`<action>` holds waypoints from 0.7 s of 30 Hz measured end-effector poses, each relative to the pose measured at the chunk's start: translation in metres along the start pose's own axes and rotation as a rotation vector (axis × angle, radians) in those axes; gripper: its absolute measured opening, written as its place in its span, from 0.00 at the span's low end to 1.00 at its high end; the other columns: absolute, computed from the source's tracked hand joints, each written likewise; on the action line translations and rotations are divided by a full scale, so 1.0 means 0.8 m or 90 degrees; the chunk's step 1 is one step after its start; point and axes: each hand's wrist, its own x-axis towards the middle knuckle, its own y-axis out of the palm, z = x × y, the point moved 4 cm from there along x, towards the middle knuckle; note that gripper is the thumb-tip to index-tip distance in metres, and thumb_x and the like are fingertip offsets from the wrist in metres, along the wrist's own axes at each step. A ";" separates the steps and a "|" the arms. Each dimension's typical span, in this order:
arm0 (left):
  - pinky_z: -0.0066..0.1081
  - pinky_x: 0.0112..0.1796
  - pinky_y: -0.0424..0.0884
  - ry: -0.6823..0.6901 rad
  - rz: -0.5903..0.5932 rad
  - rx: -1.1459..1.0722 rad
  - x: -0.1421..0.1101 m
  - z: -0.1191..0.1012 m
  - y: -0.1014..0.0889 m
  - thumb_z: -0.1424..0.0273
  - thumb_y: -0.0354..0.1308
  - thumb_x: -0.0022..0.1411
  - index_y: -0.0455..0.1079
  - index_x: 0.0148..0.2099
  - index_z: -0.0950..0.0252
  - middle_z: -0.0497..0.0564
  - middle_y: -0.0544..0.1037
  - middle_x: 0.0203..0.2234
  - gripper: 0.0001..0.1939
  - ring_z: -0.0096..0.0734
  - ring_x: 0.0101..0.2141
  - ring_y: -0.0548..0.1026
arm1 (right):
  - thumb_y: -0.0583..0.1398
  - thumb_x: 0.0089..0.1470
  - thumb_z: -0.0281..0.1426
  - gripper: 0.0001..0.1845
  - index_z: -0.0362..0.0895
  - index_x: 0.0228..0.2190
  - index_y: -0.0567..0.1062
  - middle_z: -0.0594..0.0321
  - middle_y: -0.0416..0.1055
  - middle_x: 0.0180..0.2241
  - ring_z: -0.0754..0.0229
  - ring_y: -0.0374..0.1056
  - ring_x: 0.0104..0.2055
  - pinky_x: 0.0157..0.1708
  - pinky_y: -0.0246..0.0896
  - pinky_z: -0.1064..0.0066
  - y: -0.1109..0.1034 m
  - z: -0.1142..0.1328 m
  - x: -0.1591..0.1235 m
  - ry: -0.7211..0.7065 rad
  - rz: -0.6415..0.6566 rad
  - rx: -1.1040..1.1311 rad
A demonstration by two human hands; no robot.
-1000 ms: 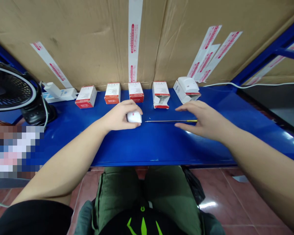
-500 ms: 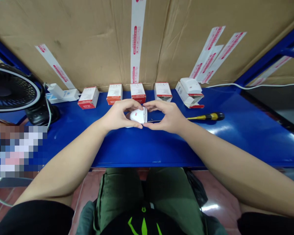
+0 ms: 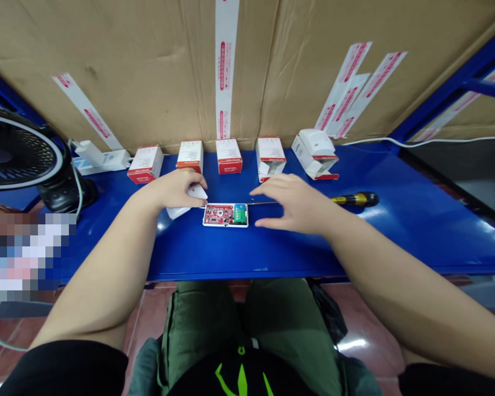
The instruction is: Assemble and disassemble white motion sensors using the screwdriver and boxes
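Here on the blue metal surface (image 3: 247, 256), a red circuit board (image 3: 225, 215) lies face up in its white base (image 3: 225, 225)! The left hand (image 3: 175, 190) grips a white cover (image 3: 197, 192) just beside it; the right hand (image 3: 292, 204) hovers open, fingers spread (screwdriver (image 3: 355, 199) right there).

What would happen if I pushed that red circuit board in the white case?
The red circuit board sits in a flat white plastic case, so it probably feels light and stiff. Lying flat, it likely won't roll or tip. On the shiny blue shelf, it may slide easily, and its bare parts could be delicate.
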 end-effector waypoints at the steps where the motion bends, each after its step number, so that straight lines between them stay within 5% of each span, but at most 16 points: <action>1: 0.39 0.45 0.80 -0.003 0.006 0.004 -0.001 0.003 0.001 0.53 0.69 0.58 0.83 0.50 0.62 0.55 0.86 0.43 0.23 0.45 0.42 0.84 | 0.69 0.64 0.48 0.22 0.51 0.54 0.83 0.50 0.85 0.53 0.37 0.79 0.57 0.59 0.72 0.43 -0.015 -0.011 -0.014 0.026 -0.024 -0.023; 5: 0.42 0.48 0.80 0.009 -0.031 0.011 -0.003 0.003 -0.003 0.49 0.70 0.58 0.83 0.54 0.62 0.57 0.85 0.46 0.28 0.48 0.45 0.83 | 0.66 0.63 0.41 0.15 0.47 0.48 0.84 0.40 0.85 0.51 0.32 0.80 0.56 0.58 0.72 0.40 -0.079 -0.077 -0.096 0.181 -0.128 -0.163; 9: 0.43 0.52 0.79 0.076 -0.024 -0.077 -0.003 -0.019 -0.004 0.49 0.69 0.61 0.82 0.57 0.61 0.57 0.84 0.49 0.28 0.48 0.51 0.80 | 0.68 0.58 0.38 0.16 0.47 0.47 0.84 0.38 0.85 0.49 0.42 0.81 0.44 0.34 0.73 0.56 -0.092 -0.128 -0.167 0.395 -0.055 -0.041; 15: 0.41 0.54 0.75 0.094 0.068 -0.146 -0.001 -0.037 0.011 0.53 0.77 0.55 0.81 0.61 0.59 0.56 0.83 0.54 0.34 0.47 0.54 0.79 | 0.71 0.46 0.54 0.22 0.53 0.36 0.80 0.49 0.82 0.42 0.41 0.78 0.47 0.32 0.72 0.58 -0.086 -0.117 -0.183 0.477 -0.057 0.087; 21: 0.41 0.56 0.71 0.100 0.072 -0.159 -0.001 -0.034 0.017 0.54 0.80 0.52 0.80 0.63 0.58 0.55 0.82 0.53 0.37 0.47 0.55 0.77 | 0.76 0.35 0.59 0.29 0.56 0.33 0.79 0.53 0.79 0.33 0.49 0.70 0.32 0.31 0.67 0.54 -0.101 -0.110 -0.206 0.578 -0.103 0.179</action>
